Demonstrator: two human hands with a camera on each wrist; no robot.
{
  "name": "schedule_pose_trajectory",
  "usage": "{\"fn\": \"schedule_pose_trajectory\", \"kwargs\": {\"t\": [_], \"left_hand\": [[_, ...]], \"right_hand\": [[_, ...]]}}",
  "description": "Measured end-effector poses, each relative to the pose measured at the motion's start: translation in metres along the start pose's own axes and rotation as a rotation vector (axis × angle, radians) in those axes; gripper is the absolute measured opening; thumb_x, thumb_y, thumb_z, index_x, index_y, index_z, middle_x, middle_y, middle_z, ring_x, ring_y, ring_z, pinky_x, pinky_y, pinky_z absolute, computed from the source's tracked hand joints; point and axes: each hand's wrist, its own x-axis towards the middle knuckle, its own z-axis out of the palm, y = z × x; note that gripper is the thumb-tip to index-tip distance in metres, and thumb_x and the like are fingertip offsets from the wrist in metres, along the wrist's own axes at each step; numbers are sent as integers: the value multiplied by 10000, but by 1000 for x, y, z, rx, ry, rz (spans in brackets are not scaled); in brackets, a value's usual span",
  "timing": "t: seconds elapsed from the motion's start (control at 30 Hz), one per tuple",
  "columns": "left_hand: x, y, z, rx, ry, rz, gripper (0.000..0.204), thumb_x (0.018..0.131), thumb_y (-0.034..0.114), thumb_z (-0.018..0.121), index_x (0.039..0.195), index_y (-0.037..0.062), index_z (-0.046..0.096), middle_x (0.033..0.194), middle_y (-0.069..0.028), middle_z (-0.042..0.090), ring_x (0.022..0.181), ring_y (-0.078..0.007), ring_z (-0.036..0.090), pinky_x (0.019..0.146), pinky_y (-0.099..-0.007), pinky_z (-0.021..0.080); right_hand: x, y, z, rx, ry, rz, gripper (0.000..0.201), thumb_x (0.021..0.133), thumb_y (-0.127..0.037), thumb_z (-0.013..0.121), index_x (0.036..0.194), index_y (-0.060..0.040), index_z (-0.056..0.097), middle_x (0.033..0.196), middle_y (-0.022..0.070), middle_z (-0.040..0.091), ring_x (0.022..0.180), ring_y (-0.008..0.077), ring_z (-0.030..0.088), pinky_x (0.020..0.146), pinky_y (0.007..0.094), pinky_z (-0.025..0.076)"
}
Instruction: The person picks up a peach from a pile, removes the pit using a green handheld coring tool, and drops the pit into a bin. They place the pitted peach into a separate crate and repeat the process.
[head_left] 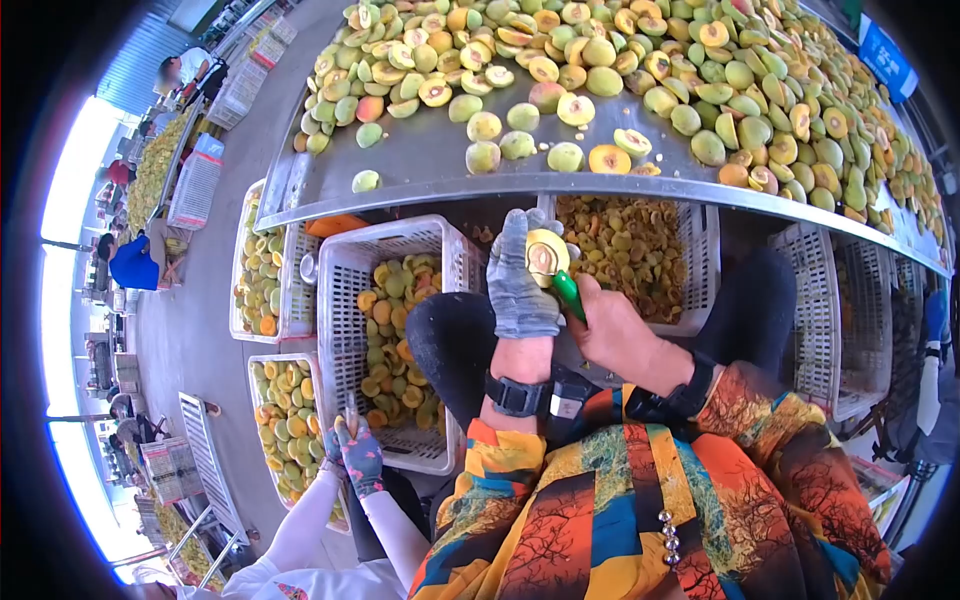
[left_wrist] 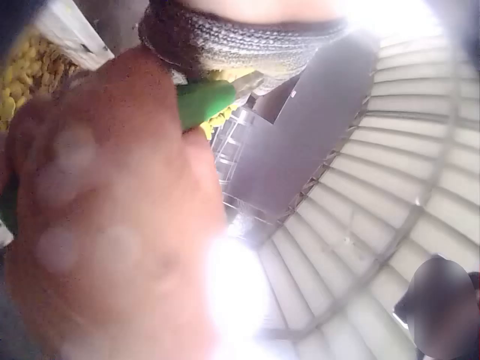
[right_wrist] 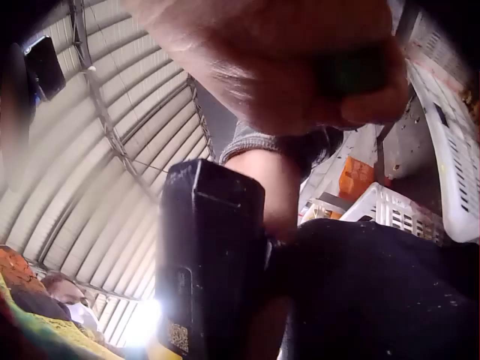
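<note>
Gripping a halved yellow-orange fruit (head_left: 546, 256) with a dark pit hollow, the left hand (head_left: 522, 285), in a grey knitted glove, curls its fingers round it just below the front edge of the long steel sorting table (head_left: 420, 165). The cut face is turned up and toward the right hand (head_left: 612, 330), which is bare and closes round the green handle of a small pitting tool (head_left: 568, 294). That handle's long axis slants up and left, its working end touching the fruit's cut face, so the right hand works from below and to the right. Beneath the table edge, a white slatted plastic crate (head_left: 352, 300) holds more halves. Heaps of green and yellow halved fruit (head_left: 640, 70) cover the table top.
</note>
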Motion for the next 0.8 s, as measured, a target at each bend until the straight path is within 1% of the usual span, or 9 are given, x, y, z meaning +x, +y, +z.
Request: {"fn": "schedule_pose_trajectory", "kwargs": {"t": [0.03,0.13,0.3,0.43,0.5,0.63,0.7,0.77,0.8], "left_hand": [[3,-1,1,-1,-14,9,224,816,260,600,858,40,595,760,-93,611,609,-200,602,505,-336,532],[4,-6,-2,30,6,83,179,828,231,591,881,60,597,852,-62,616,709,-189,612,569,-344,552],[-7,-7,9,146,55,209,189,827,226,597,890,48,594,828,-72,612,692,-173,611,582,-316,549],[-4,3,2,207,0,133,202,817,236,607,831,35,606,747,-97,609,563,-185,595,492,-291,519],[-5,9,-1,151,-70,-30,200,814,229,605,802,29,608,735,-102,614,544,-195,592,456,-282,503],[2,19,-9,276,-152,-209,205,801,195,612,838,-6,618,749,-135,625,585,-222,603,516,-299,507],[1,17,-10,270,-207,-176,232,787,201,628,847,-23,619,747,-143,626,605,-230,608,546,-312,509],[2,18,-6,387,-169,-177,236,785,211,636,828,-20,621,759,-140,631,611,-227,612,531,-301,510],[-3,16,-2,438,-157,-68,222,782,207,645,814,-12,625,760,-135,634,617,-220,616,514,-287,510]], "right_hand": [[2,-3,0,7,63,-3,211,726,-13,524,871,43,381,619,279,509,625,456,519,528,478,404],[4,-7,-7,5,68,14,208,715,11,523,856,41,374,609,285,502,620,457,517,518,478,397],[1,-6,-1,28,60,71,197,712,13,513,839,43,366,603,285,499,614,465,512,521,480,395],[0,-6,-4,54,-34,31,185,708,-5,498,832,50,371,606,284,503,625,464,519,533,471,406],[-1,-6,-8,53,-91,47,183,708,-12,493,831,51,374,607,284,506,629,461,524,538,465,413],[0,3,-15,-40,-192,-26,182,714,-26,480,856,44,389,603,269,519,608,439,540,530,448,433],[0,2,-18,-77,-210,-61,179,722,-29,474,866,40,394,593,253,525,581,416,554,514,434,441],[4,-9,-29,168,-389,235,217,744,-43,459,930,56,408,635,208,556,510,312,579,469,390,455],[5,-13,-34,171,-390,236,217,744,-43,459,930,56,408,635,208,556,510,312,579,469,390,455]]}}
